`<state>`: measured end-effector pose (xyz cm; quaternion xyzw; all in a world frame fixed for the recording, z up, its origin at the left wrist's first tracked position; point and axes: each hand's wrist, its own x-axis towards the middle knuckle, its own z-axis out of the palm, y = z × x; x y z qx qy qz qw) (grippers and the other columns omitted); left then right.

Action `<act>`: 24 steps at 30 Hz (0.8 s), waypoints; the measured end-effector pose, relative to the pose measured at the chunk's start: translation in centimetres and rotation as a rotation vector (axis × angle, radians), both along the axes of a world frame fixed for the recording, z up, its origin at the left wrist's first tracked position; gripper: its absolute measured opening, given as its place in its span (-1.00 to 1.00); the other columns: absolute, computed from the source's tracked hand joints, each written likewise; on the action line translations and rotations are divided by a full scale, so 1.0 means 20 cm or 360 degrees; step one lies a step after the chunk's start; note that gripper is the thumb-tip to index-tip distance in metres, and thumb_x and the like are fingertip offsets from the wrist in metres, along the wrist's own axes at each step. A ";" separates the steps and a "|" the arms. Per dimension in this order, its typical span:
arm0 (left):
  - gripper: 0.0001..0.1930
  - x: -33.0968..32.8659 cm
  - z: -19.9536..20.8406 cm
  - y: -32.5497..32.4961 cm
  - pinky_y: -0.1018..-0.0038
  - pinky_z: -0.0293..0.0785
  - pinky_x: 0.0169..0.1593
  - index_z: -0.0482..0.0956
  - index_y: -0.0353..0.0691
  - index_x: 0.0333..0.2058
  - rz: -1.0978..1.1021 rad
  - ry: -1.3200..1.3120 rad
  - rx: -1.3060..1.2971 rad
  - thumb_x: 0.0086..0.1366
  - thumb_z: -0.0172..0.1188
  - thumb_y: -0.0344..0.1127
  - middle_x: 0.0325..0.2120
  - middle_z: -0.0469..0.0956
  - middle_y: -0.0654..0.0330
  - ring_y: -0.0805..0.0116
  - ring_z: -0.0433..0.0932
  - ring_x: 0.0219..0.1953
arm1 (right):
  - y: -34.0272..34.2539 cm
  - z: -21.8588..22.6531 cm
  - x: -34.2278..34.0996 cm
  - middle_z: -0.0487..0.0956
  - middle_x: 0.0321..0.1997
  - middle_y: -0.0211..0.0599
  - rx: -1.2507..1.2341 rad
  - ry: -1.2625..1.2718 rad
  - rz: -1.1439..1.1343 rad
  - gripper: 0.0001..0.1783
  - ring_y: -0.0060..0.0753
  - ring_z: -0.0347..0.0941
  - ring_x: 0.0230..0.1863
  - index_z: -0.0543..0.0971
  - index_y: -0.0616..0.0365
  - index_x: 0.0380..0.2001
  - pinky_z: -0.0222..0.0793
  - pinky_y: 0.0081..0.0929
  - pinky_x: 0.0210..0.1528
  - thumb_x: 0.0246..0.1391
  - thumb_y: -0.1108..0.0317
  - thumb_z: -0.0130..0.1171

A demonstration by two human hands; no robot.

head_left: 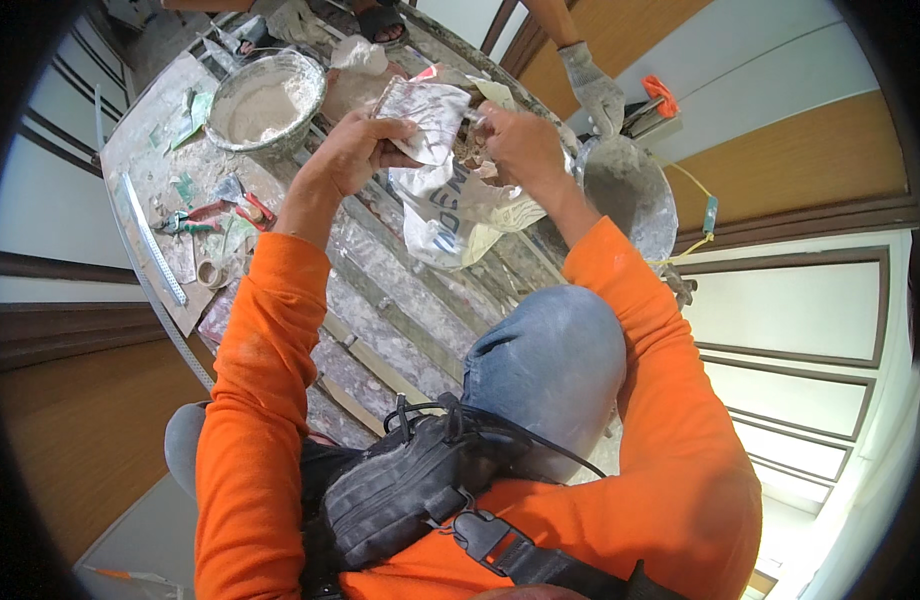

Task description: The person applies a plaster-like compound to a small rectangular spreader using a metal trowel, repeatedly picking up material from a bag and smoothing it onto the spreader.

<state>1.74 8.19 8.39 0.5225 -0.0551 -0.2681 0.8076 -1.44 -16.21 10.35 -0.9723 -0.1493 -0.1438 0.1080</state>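
Plaster-spattered scaffold planks (380, 300) carry everything. Above them the left hand (355, 150) pinches the top edge of a crumpled white printed paper sack (445, 190), while the right hand (520, 145) grips its opposite edge; the sack hangs lengthwise, mouth upward. Beyond sits a round plaster-filled metal pan (265, 100).

White wall panels (780, 300) with dark brown trim ran down the right side, stacked one below another. Above them sat a wood-toned panel (810, 150) edged by a dark moulding. A similar wood-brown surface (80, 440) filled the lower left, with white panelled wall (35, 200) and dark trim above it. A plaster-smeared plank platform (400, 310) crossed the middle, dusty and grey. Light was bright and even, strongest at the lower right.
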 end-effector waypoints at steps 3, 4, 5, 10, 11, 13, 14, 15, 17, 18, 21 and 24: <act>-0.79 -0.01 0.00 -0.04 0.30 0.69 -0.12 0.51 -0.43 -0.16 0.0053 0.0040 -0.0021 0.30 0.15 -0.39 -0.27 0.58 0.10 0.30 0.63 -0.26 | -0.03 0.00 -0.01 0.59 -0.49 -0.10 -0.0024 0.0071 0.0044 -0.89 0.06 0.57 -0.38 0.53 0.01 -0.34 0.44 -0.05 -0.38 0.05 0.30 0.08; -0.79 -0.01 -0.01 -0.03 0.30 0.69 -0.11 0.51 -0.42 -0.17 0.0104 0.0065 -0.0023 0.30 0.14 -0.40 -0.27 0.58 0.09 0.29 0.63 -0.26 | -0.01 0.01 -0.03 0.59 -0.49 -0.10 -0.0047 0.0112 0.0104 -0.89 0.07 0.57 -0.38 0.54 0.01 -0.34 0.44 -0.04 -0.38 0.05 0.31 0.08; -0.80 -0.01 -0.01 -0.02 0.30 0.69 -0.12 0.52 -0.42 -0.18 0.0141 0.0069 0.0028 0.29 0.14 -0.40 -0.28 0.58 0.09 0.28 0.63 -0.27 | 0.02 -0.01 -0.05 0.59 -0.49 -0.10 -0.0019 0.0102 0.0109 -0.89 0.07 0.57 -0.38 0.54 0.01 -0.34 0.44 -0.04 -0.38 0.05 0.31 0.09; -0.83 -0.01 -0.02 -0.02 0.33 0.68 -0.16 0.54 -0.41 -0.24 0.0068 0.0074 0.0049 0.27 0.15 -0.41 -0.32 0.57 0.11 0.27 0.63 -0.29 | -0.02 -0.09 0.00 0.59 -0.50 -0.10 0.0000 0.0020 -0.0129 -0.88 0.07 0.57 -0.39 0.55 0.02 -0.33 0.44 -0.06 -0.39 0.03 0.32 0.13; -0.83 -0.01 -0.03 -0.03 0.33 0.67 -0.17 0.54 -0.41 -0.24 0.0076 0.0085 0.0036 0.26 0.15 -0.41 -0.33 0.58 0.11 0.28 0.63 -0.29 | -0.05 -0.10 -0.01 0.59 -0.49 -0.10 0.0019 0.0001 -0.0095 -0.87 0.07 0.57 -0.39 0.55 0.02 -0.32 0.44 -0.06 -0.39 0.03 0.32 0.12; -0.82 -0.02 -0.01 -0.03 0.35 0.67 -0.19 0.54 -0.42 -0.24 0.0106 0.0105 0.0013 0.26 0.15 -0.41 -0.34 0.58 0.12 0.29 0.63 -0.30 | -0.06 -0.09 -0.04 0.59 -0.49 -0.10 0.0062 -0.0038 -0.0014 -0.86 0.05 0.57 -0.39 0.55 0.03 -0.31 0.44 -0.07 -0.40 0.03 0.32 0.12; -0.83 -0.02 -0.02 -0.03 0.34 0.68 -0.19 0.54 -0.43 -0.25 0.0119 0.0117 0.0035 0.25 0.15 -0.42 -0.34 0.58 0.08 0.27 0.63 -0.31 | -0.04 -0.10 -0.05 0.59 -0.48 -0.11 0.0065 -0.0043 0.0022 -0.86 0.05 0.57 -0.39 0.55 0.03 -0.30 0.44 -0.07 -0.40 0.04 0.32 0.11; -0.83 -0.01 -0.02 -0.03 0.34 0.69 -0.20 0.53 -0.45 -0.26 0.0132 0.0126 0.0055 0.23 0.15 -0.44 -0.33 0.58 0.05 0.24 0.64 -0.32 | -0.02 -0.11 -0.07 0.59 -0.48 -0.11 0.0065 -0.0051 0.0059 -0.85 0.04 0.57 -0.39 0.55 0.03 -0.29 0.44 -0.07 -0.40 0.04 0.32 0.11; -0.84 -0.01 -0.02 -0.02 0.34 0.70 -0.21 0.53 -0.45 -0.28 0.0141 0.0122 0.0075 0.22 0.14 -0.45 -0.33 0.59 0.02 0.22 0.64 -0.33 | 0.00 -0.10 -0.07 0.60 -0.47 -0.10 0.0080 -0.0077 0.0075 -0.85 0.04 0.57 -0.39 0.55 0.03 -0.29 0.43 -0.08 -0.39 0.03 0.34 0.11; -0.84 -0.01 -0.03 -0.02 0.34 0.70 -0.22 0.54 -0.45 -0.28 0.0132 0.0111 0.0073 0.22 0.14 -0.45 -0.34 0.59 0.03 0.23 0.64 -0.33 | 0.00 -0.10 -0.05 0.60 -0.46 -0.10 0.0093 -0.0093 0.0048 -0.85 0.04 0.56 -0.39 0.56 0.02 -0.30 0.42 -0.09 -0.38 0.02 0.35 0.11; -0.83 0.00 -0.05 -0.02 0.35 0.67 -0.22 0.55 -0.42 -0.26 0.0120 0.0140 0.0072 0.24 0.17 -0.40 -0.34 0.59 0.08 0.28 0.64 -0.34 | 0.01 -0.08 -0.06 0.60 -0.45 -0.09 0.0117 0.0015 0.0078 -0.84 0.04 0.55 -0.38 0.57 -0.02 -0.29 0.42 -0.11 -0.37 0.01 0.36 0.12; -0.81 0.00 -0.06 -0.01 0.36 0.66 -0.22 0.55 -0.41 -0.25 0.0086 0.0179 0.0080 0.25 0.17 -0.38 -0.34 0.60 0.10 0.31 0.64 -0.35 | 0.00 -0.09 -0.03 0.60 -0.46 -0.09 0.0094 0.0007 -0.0022 -0.86 0.06 0.56 -0.39 0.55 0.00 -0.29 0.44 -0.06 -0.37 0.04 0.33 0.08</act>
